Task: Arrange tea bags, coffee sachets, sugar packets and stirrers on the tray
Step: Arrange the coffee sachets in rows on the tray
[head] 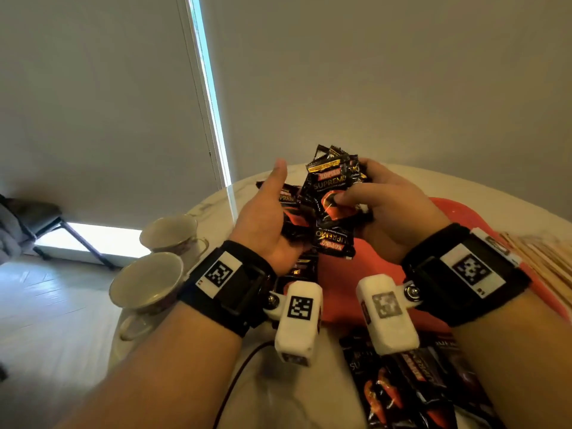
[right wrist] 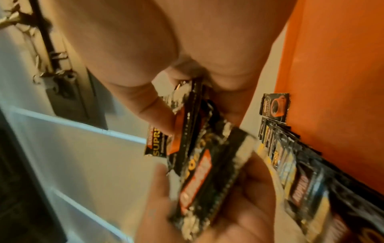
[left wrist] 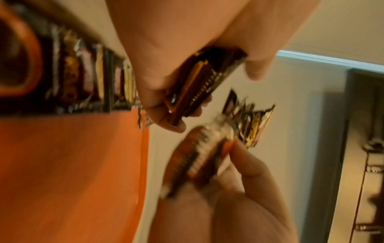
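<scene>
Both hands are raised over the red tray (head: 343, 292), each holding black-and-red coffee sachets. My left hand (head: 272, 212) has its thumb up and its fingers curled round a few sachets (head: 286, 201); the left wrist view shows them wrapped around that stack (left wrist: 193, 85). My right hand (head: 359, 196) grips a fanned bunch of sachets (head: 332, 184) with the thumb across the front one, and pinches them (right wrist: 187, 118) in the right wrist view. The two bunches touch. A row of sachets (right wrist: 290, 164) lies along the tray's (right wrist: 332, 65) edge. Wooden stirrers (head: 544, 258) lie at the right.
Two teacups (head: 170, 233) (head: 145, 283) stand at the left edge of the round white table (head: 278, 397). More coffee sachets (head: 418, 388) lie on the table near me, in front of the tray. A dark red cable (head: 241, 370) runs across the near table edge.
</scene>
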Tool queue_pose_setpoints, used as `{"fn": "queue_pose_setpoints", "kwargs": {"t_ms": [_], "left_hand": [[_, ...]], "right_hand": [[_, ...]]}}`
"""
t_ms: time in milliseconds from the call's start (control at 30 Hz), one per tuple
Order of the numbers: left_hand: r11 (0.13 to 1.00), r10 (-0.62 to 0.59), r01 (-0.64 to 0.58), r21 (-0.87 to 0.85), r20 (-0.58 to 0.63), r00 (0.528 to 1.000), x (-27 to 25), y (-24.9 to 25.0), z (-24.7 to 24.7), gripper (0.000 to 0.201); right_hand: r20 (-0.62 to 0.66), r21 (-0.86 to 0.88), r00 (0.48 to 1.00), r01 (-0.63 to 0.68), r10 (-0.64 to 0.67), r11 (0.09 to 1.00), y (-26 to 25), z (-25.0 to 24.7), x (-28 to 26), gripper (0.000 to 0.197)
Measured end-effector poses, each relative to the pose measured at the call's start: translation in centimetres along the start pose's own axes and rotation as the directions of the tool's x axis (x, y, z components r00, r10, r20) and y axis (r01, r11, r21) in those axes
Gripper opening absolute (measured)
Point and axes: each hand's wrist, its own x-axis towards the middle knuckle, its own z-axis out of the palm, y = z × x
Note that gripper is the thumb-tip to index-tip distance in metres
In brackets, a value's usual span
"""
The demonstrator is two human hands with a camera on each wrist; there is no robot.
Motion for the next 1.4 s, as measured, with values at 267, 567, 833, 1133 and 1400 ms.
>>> {"fn": "queue_pose_setpoints", "kwargs": {"t_ms": [267,567,833,1133,1400], "left_hand": [[0.998,-0.048,0.054,-0.010,0.311,0.949,-1.3,-0.4,0.3,0.085],[0.995,-0.086,0.063,0.082,0.312,0.946,-0.4,-0.9,0.0,0.086],[0.996,-0.090,0.093,-0.004,0.243,0.966,-0.1,-0.2,-0.3,0.070],[0.994,-0.043,0.027,0.105,0.149,0.988,-0.5,-0.2,-0.3,0.025],[0.991,-0.044,0.021,0.129,0.183,0.982,-0.6,-0.6,-0.2,0.022]], "right_hand": [[0.146,-0.265,0.985,0.131,-0.094,0.955,0.0,0.9,-0.7,0.045],[0.152,-0.501,0.977,0.207,-0.149,0.841,-0.1,0.0,-0.5,0.069],[0.331,-0.474,0.902,0.414,-0.278,0.777,0.5,1.1,-1.1,0.057],[0.379,-0.535,0.911,0.360,-0.164,0.765,-0.5,0.2,-1.3,0.103],[0.370,-0.731,0.924,0.353,-0.096,0.584,-0.1,0.3,-1.1,0.108]]}}
